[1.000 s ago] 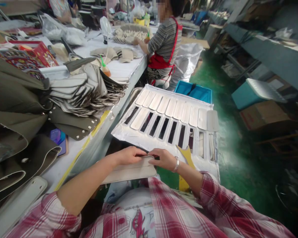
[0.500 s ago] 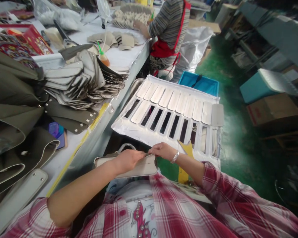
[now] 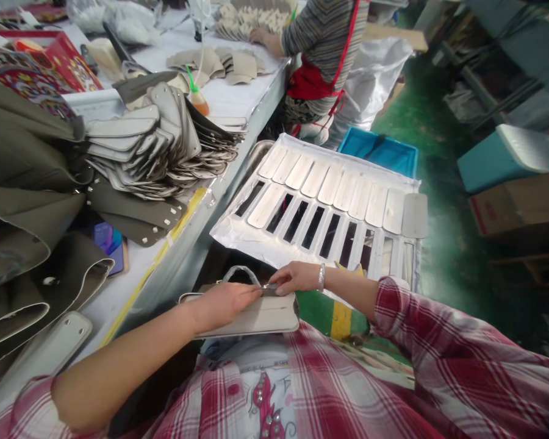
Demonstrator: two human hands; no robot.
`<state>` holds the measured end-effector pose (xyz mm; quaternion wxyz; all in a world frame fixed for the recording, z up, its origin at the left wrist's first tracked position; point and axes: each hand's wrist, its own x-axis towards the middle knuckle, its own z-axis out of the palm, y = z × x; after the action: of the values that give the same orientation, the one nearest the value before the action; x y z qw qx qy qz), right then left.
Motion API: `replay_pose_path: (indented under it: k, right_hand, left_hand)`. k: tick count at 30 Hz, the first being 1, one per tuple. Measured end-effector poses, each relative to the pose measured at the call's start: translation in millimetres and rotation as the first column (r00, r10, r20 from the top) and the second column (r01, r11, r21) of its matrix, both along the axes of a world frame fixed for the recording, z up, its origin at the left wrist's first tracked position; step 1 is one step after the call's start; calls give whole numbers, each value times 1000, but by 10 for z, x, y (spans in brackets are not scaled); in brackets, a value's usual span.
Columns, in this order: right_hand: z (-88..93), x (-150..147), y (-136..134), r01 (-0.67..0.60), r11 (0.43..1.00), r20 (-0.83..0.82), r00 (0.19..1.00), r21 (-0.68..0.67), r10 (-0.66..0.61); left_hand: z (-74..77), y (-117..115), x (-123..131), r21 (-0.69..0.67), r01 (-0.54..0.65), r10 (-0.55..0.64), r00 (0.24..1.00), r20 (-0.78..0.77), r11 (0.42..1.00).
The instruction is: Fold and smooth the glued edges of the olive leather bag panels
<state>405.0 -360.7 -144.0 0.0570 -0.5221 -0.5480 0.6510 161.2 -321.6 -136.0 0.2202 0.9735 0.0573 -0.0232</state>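
The long white table (image 3: 229, 103) runs along the left side. On its near end lie big olive-green bag parts (image 3: 22, 183), and a person in a striped shirt with a red apron (image 3: 324, 42) works at the far end. Just beside the table edge, in front of the wearer, a white slotted board (image 3: 238, 235) lies slanted. Its upper row is full of pale grey strips (image 3: 343, 189), but in the lower row only one slot near the left holds a strip and the others show dark and open. So, in my judgement, the board is about half filled. A large pile of grey flaps (image 3: 155, 152) sits on the table (many pieces, I cannot count them), which suggests that much work remains. The grey bag (image 3: 256, 317) lies flat across the wearer's lap, below the board, with its plastic-wrapped handle (image 3: 242, 274) pointing away. The left hand (image 3: 224, 302) rests on top of the bag, fingers bent and pressing near its upper edge. The right hand (image 3: 295, 277), with a bracelet (image 3: 321, 277) on the wrist, pinches a small metal fitting (image 3: 269, 286) at that same edge, touching the left fingertips. Whether this fitting is already fastened, I cannot tell.
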Motion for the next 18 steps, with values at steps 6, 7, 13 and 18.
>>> replay_pose_path:
  k: [6, 7, 13, 18]
  right_hand:
    - [-80, -161, 31, -119, 991, -72, 990, 54, 123]
    - [-103, -193, 37, -132, 988, -78, 987, 78, 138]
    - [-119, -432, 99, -170, 959, -41, 982, 226, 183]
    - [-23, -675, 191, -223, 950, 6, 974, 221, 227]
  left_hand:
    - [56, 75, -233, 131, 46, -46, 999, -2, 990]
    - [70, 68, -228, 143, 54, -54, 999, -4, 988]
    - [84, 102, -331, 197, 41, -37, 999, -26, 980]
    - [92, 231, -758, 219, -23, 43, 995, -86, 976]
